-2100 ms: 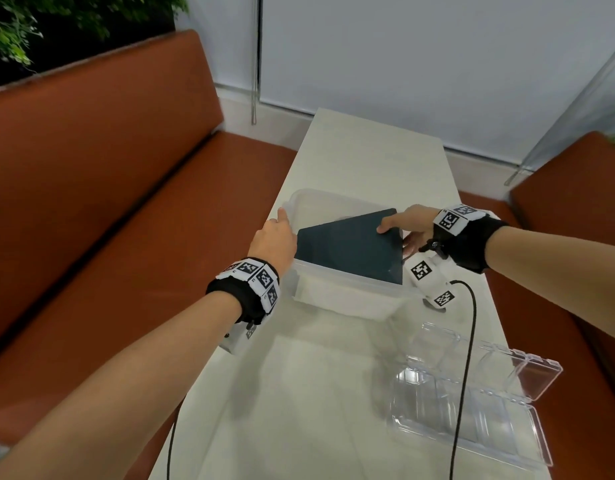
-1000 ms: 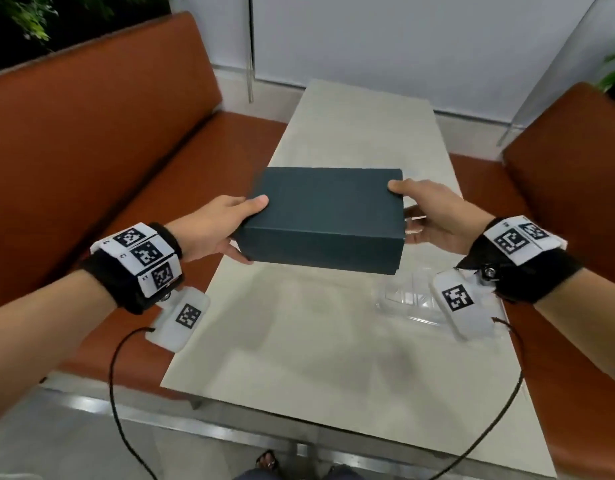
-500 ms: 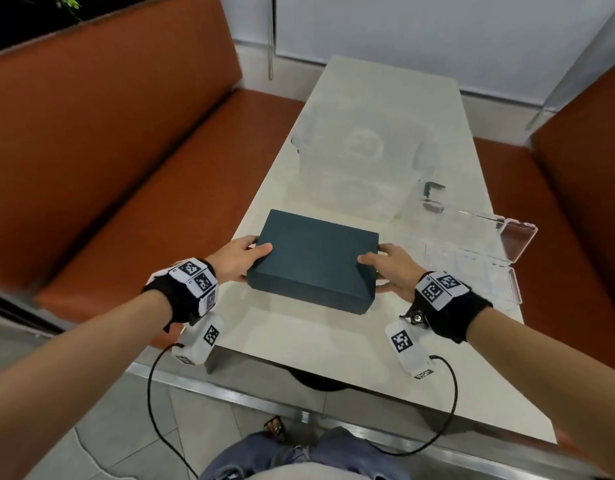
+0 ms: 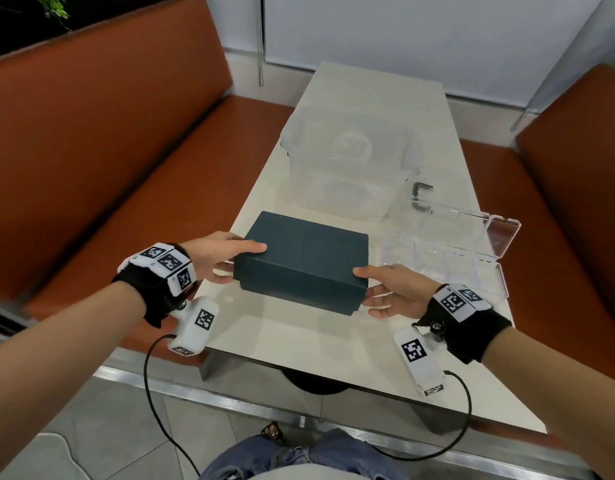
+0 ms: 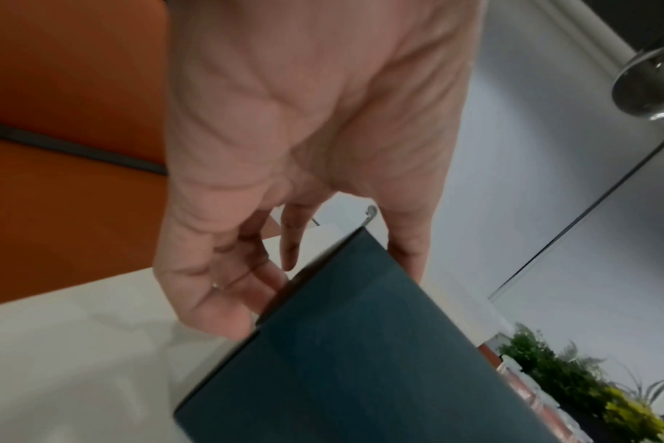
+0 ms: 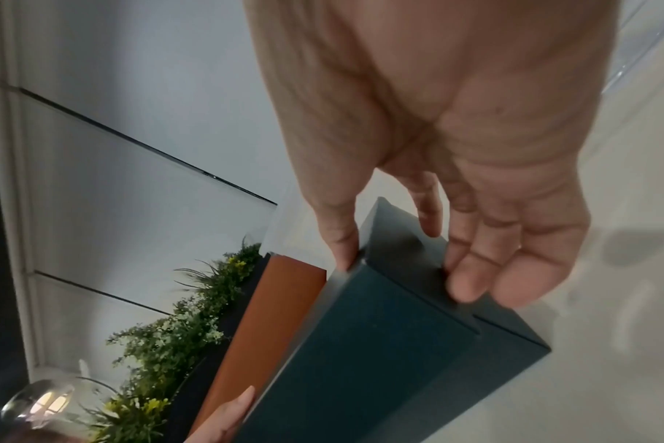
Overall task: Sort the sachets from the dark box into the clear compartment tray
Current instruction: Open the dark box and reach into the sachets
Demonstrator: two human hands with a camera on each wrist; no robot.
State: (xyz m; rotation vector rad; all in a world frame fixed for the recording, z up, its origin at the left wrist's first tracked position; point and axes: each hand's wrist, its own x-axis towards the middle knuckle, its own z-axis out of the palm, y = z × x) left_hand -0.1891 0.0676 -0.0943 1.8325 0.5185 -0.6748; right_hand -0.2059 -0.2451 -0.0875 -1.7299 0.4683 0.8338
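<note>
Head view first: the dark box [image 4: 301, 259] sits lid-on near the front edge of the table [image 4: 337, 348], its long axis running left to right between the two hands. The left hand [image 4: 216, 258] is at the box's left end, thumb laid on the lid's top and fingers at the side; the right hand [image 4: 391, 289] is at the right end in the same way. The clear compartment tray [image 4: 448, 268] lies open just to the right of the box, so the right hand is the nearer one to it. A big clear tub [image 4: 351, 168] stands behind the box. No sachets show; I would guess they are inside, so the lid must come straight up first.

Left wrist view: that hand [image 5: 285, 167] is spread wide over the box's [image 5: 360, 359] end, thumb on top, fingertips [image 5: 224, 311] curled against the side face. It looks like a light hold on the lid more than a firm clamp.

Right wrist view: this hand [image 6: 455, 167] pinches the box [image 6: 380, 359] at its end, thumb on the top edge, fingertips [image 6: 470, 284] pressed on the end face just above the seam where the lid meets the base.
</note>
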